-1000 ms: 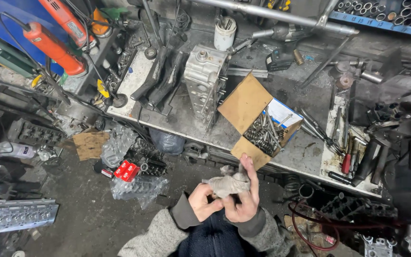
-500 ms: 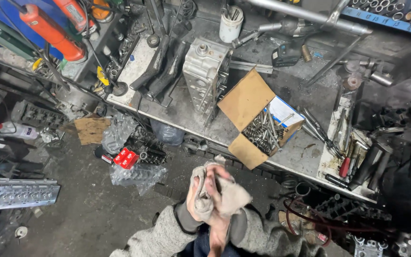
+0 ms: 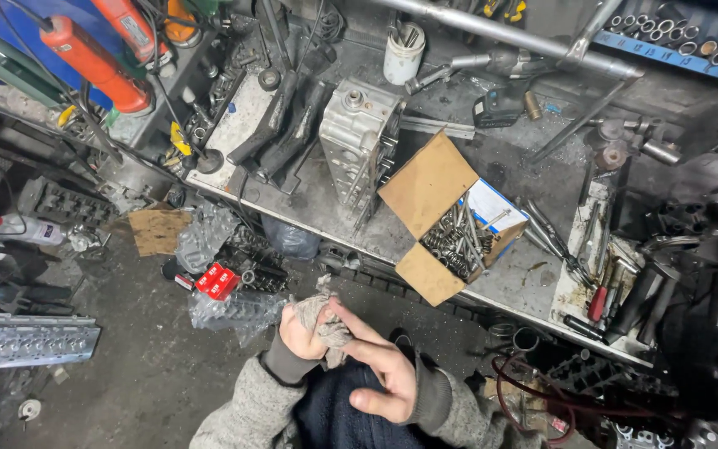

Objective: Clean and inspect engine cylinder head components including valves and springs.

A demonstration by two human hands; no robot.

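Low in the head view, my left hand [image 3: 299, 334] grips a crumpled grey rag [image 3: 326, 320]. My right hand [image 3: 382, 366] lies against the rag with its fingers spread and pressed into the cloth. Both hands sit in front of my lap, just off the front edge of a metal workbench [image 3: 525, 274]. An open cardboard box [image 3: 425, 187] holding several long metal valves lies on the bench right above my hands. A grey engine cylinder head [image 3: 357, 133] stands on the bench to the box's left.
Hand tools and a red-handled screwdriver [image 3: 598, 301] crowd the bench at right. Orange power tools [image 3: 93, 62] hang at upper left. On the floor lie another cylinder head [image 3: 31, 341], a small red box [image 3: 218, 281], plastic wrap and a cardboard scrap [image 3: 158, 231].
My hands have turned the rag between them and spread apart; the right hand has slid down and to the right. The view has tilted slightly.
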